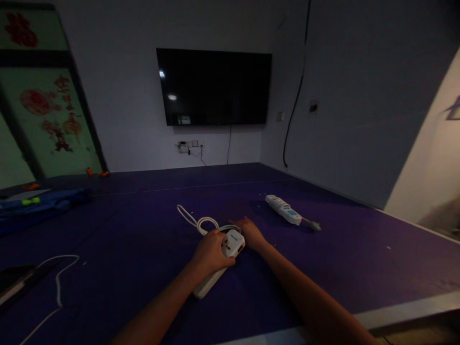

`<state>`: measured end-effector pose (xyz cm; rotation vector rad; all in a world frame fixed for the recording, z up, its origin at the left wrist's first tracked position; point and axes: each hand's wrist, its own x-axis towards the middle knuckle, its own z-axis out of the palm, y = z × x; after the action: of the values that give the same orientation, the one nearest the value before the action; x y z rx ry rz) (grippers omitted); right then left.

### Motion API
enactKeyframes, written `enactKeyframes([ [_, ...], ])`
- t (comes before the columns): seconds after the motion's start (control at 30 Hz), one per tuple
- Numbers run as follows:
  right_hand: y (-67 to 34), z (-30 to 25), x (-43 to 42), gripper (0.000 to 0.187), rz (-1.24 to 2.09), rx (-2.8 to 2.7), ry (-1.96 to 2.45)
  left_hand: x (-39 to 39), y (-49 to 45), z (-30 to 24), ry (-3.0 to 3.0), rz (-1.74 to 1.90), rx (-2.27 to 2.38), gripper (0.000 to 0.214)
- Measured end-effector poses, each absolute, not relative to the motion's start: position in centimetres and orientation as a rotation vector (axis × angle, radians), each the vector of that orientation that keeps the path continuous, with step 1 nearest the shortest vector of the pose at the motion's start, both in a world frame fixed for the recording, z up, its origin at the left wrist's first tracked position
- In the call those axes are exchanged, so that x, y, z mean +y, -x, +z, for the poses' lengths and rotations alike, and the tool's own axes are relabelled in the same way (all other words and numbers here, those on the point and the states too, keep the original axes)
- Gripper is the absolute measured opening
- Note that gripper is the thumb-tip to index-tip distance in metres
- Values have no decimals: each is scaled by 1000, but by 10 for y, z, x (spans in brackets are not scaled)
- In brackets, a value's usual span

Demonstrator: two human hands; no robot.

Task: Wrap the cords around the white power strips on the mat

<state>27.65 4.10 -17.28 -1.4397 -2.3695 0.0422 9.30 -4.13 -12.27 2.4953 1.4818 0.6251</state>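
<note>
A white power strip (235,243) lies slantwise on the dark purple surface, its far end lifted toward the right. My left hand (212,251) is wrapped across its middle, covering part of the socket face. At the far end of the strip, my right hand (250,234) has its fingers curled at the strip's white cord (206,220); the fingertips are partly hidden. That cord runs off in loose loops beyond my left hand. To the right lies a second white power strip (283,209), with its cord wound around it and a grey end sticking out.
On the left are blue cloth (53,200), a thin white cable (58,282) and a dark object (17,282). Small orange items (104,174) sit near the door. A television (215,86) hangs on the far wall above sockets. A pale edge (406,309) borders the near right.
</note>
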Motion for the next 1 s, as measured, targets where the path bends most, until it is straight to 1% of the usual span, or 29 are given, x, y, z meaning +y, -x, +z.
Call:
enactKeyframes([
  [0.07, -274, -169, 38, 33, -8, -2327, 1517, -41, -90, -121, -2453, 645, 1528, 34],
  [0.1, -272, -167, 36, 30, -34, -2301, 1550, -41, -89, -120, -2435, 657, 1560, 33],
  [0.3, -269, -160, 26, 33, -270, -2057, 1772, -43, -86, -114, -2341, 764, 1790, 37],
  [0.53, -267, -156, 17, 34, -379, -1834, 1894, -33, -70, -113, -2266, 690, 2093, 38],
  [0.77, -264, -150, 12, 31, -412, -1908, 1872, -10, -49, -122, -2169, 595, 2288, 42],
  [0.87, -260, -148, 8, 31, -355, -1977, 1825, -4, -43, -126, -2139, 578, 2320, 45],
  [1.0, -255, -147, 5, 33, -293, -2043, 1755, 3, -36, -131, -2086, 549, 2357, 45],
])
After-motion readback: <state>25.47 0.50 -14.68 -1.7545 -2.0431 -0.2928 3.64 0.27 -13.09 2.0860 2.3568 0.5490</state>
